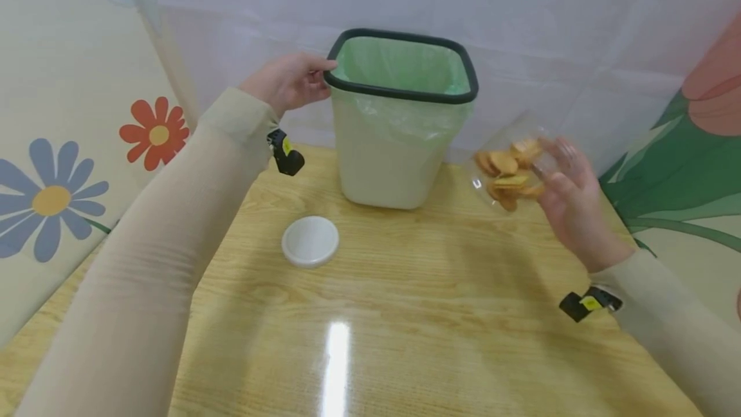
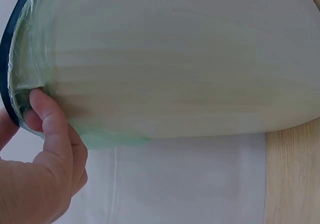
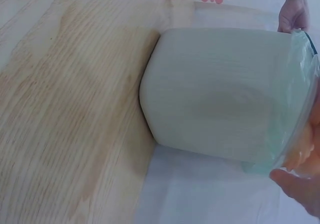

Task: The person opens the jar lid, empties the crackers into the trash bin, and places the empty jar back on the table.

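Note:
A cream trash bin (image 1: 388, 153) with a dark rim (image 1: 405, 92) stands upright on the wooden table, lined with a green plastic bag (image 1: 399, 63). At the bin's left corner my left hand (image 1: 295, 81) pinches the rim; in the left wrist view its fingers (image 2: 47, 108) lie against the folded-over bag. My right hand (image 1: 570, 201), to the right of the bin, grips a tilted clear plastic container (image 1: 477, 185). Inside it are several golden, biscuit-like pieces (image 1: 503, 163). In the right wrist view, the container is partly cut off beside the bag's edge.
A round white lid (image 1: 310, 241) lies on the wooden table (image 1: 376, 314), in front and left of the bin. White sheeting (image 1: 550, 31) hangs close behind. Flower-patterned panels (image 1: 75, 114) stand at both sides.

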{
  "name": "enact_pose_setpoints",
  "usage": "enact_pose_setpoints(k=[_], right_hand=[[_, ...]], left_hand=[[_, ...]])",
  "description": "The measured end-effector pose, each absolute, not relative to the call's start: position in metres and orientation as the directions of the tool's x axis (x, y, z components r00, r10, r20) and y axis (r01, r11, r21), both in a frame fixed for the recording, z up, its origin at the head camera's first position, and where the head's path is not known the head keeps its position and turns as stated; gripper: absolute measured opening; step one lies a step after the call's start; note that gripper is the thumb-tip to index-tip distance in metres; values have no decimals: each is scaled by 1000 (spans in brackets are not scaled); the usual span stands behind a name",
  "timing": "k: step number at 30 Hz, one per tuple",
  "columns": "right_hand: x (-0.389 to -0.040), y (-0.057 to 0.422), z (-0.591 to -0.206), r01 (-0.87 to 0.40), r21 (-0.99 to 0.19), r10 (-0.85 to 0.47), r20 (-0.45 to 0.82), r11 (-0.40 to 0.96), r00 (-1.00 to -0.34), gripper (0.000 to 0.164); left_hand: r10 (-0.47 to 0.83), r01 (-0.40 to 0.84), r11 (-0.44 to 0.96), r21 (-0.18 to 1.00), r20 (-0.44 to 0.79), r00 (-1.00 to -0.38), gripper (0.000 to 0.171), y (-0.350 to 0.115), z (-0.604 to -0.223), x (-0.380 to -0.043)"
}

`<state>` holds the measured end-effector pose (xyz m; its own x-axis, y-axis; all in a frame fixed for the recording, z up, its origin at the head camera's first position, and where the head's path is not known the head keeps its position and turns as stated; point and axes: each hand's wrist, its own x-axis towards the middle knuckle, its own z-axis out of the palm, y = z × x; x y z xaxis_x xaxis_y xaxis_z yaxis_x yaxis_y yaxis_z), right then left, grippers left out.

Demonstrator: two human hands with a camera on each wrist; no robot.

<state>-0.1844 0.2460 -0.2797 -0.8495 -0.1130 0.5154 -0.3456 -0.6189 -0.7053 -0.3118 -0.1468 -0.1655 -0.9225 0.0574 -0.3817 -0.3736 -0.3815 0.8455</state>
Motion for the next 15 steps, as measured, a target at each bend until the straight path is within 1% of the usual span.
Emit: enact_pose_setpoints(k=[4, 7, 11, 13, 15], right_hand=[[-188, 248, -272, -314, -706, -92, 472, -635, -877, 36], [-191, 249, -266, -297, -701, -72, 445, -649, -893, 42], [-198, 253, -258, -301, -671, -62, 461, -678, -885, 47], [-203, 254, -253, -326, -663, -54, 484, -673, -873, 46], [-208, 255, -249, -359, -659, -40, 509, -660, -860, 40]], left_hand=[[47, -365, -381, 849, -376, -925, 16, -147, -166, -311], [34, -358, -374, 856, -373, -927, 16, -146, -168, -311], [26, -357, -375, 855, -376, -926, 15, -144, -168, -311], [26, -359, -380, 852, -379, -925, 15, -142, -168, -311], [30, -360, -384, 850, -378, -925, 15, -141, -167, -311]])
